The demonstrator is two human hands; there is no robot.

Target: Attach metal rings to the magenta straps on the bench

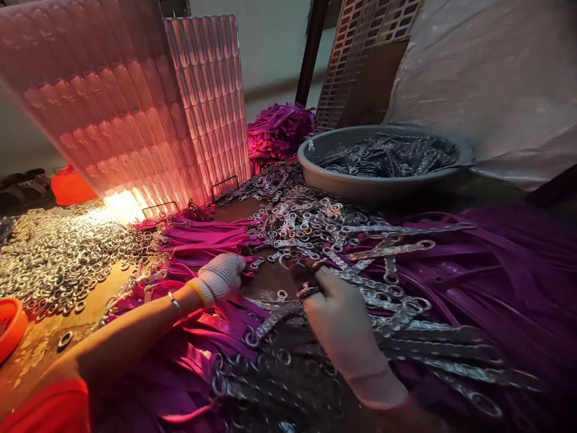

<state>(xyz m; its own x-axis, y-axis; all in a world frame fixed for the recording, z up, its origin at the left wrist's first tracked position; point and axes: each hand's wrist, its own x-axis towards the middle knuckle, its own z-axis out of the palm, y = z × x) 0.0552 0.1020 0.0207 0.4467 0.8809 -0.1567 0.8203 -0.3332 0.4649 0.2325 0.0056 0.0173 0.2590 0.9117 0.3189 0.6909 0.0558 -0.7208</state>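
My left hand (220, 278), in a white knitted glove with a yellow cuff, is closed over a row of magenta straps (202, 237). What its curled fingers grip is hidden. To its right, my right hand (339, 325) wears a pale glove with dark, worn fingertips. Its fingers are pinched together, and a metal ring (283, 260) pokes out at their tips. Flat silver chains with end rings (306, 222) lie heaped just beyond it. More chains (270, 325) with rings are spread between and below my hands, joined with the straps.
Behind right stands a grey basin (374, 183) full of chains. Loose metal rings (58, 258) are piled at left, near an orange container (11, 328). Ribbed translucent panels (207, 90) stand in front of a bright lamp. A magenta bundle (279, 132) sits behind; long purple straps (487, 264) cover the right.
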